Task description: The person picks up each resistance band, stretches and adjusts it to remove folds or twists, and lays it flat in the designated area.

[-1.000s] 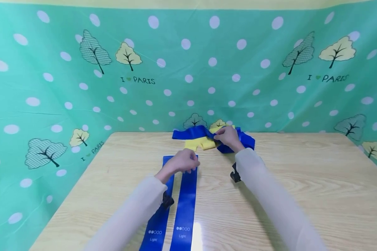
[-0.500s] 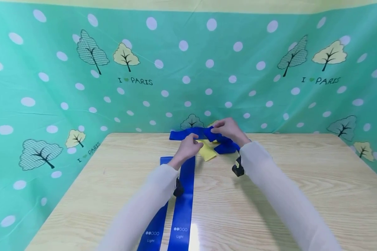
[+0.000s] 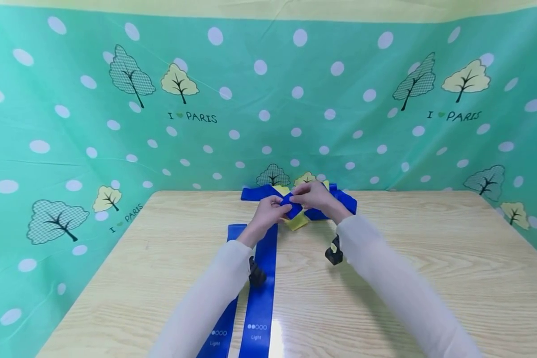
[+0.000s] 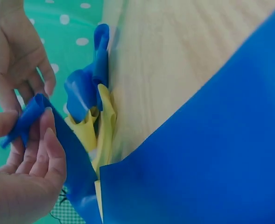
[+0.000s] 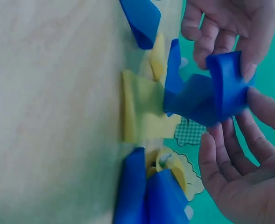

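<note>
Above the far edge of the table, both hands pinch a folded part of a blue elastic band (image 3: 292, 205). My left hand (image 3: 268, 213) holds it from the left, thumb against fingers. From the other side my right hand (image 3: 314, 195) grips the same fold; its thumb and spread fingers (image 5: 221, 154) show in the right wrist view. The band trails down to more crumpled blue band (image 3: 340, 201) on the table. Under and beside it lies a yellow elastic band (image 3: 297, 222), also partly folded and partly hidden by the hands.
Two flat blue bands (image 3: 263, 278) printed "Light" lie lengthwise beneath the left forearm on the wooden table (image 3: 407, 258). A green dotted cloth (image 3: 295, 114) hangs behind the table's back edge. Each wrist carries a small black camera (image 3: 334, 252).
My left hand has moved forward from over the flat bands and now holds the blue band too. The right hand has lifted the band, then lowered it and brought it left.
</note>
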Motion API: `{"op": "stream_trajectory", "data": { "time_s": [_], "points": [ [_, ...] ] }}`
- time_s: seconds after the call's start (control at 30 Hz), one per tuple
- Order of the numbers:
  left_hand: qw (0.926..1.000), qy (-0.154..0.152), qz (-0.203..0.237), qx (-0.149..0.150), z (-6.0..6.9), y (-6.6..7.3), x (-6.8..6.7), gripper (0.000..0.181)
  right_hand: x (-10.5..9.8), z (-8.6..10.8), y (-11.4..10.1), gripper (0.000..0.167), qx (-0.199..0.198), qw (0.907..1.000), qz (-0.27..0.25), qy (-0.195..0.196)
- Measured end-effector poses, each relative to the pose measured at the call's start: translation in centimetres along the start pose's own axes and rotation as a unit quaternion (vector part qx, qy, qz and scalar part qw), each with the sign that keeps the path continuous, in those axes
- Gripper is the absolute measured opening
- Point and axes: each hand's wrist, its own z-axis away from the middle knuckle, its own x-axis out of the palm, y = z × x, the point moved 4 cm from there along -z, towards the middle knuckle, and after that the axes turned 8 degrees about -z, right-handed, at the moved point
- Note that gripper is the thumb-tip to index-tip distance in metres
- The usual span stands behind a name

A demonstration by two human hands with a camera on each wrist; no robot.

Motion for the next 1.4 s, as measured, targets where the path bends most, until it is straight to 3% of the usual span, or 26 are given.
{"op": "stream_trajectory", "data": {
  "time_s": [0.27,0.43,0.6,0.7,0.9,1.0,1.27,1.4],
  "points": [
    [0.9973,0.031,0.022,-0.063,1.7,-1.3,-0.7,0.024,0.9,1.4,2.2,0.036,0.026,0.9949,-0.091,0.035],
    [0.9942,0.039,0.046,-0.089,2.8,-2.2,-1.5,0.030,2.8,2.4,3.6,0.037,0.065,0.9835,-0.169,0.004],
    [0.9884,0.027,0.084,-0.123,3.7,-2.9,-1.7,0.046,5.2,3.0,4.9,0.042,0.135,0.9510,-0.276,-0.038],
    [0.9881,0.019,0.092,-0.122,4.3,-3.0,-1.6,0.047,6.6,3.2,5.5,0.047,0.163,0.9281,-0.328,-0.065],
    [0.9879,0.000,0.091,-0.125,5.4,-3.4,-1.3,0.029,8.1,2.7,5.7,0.048,0.137,0.8892,-0.431,-0.068],
    [0.9875,-0.007,0.080,-0.136,5.9,-3.6,-1.2,0.029,8.5,2.2,5.6,0.042,0.125,0.8802,-0.455,-0.050],
    [0.9878,-0.037,0.060,-0.139,6.7,-4.2,-1.1,0.058,8.4,1.2,4.9,0.030,0.110,0.8746,-0.472,0.006],
    [0.9883,-0.058,0.059,-0.128,7.3,-4.1,-0.8,0.063,7.9,0.5,3.9,0.037,0.107,0.8755,-0.471,0.014]
  ]
}}
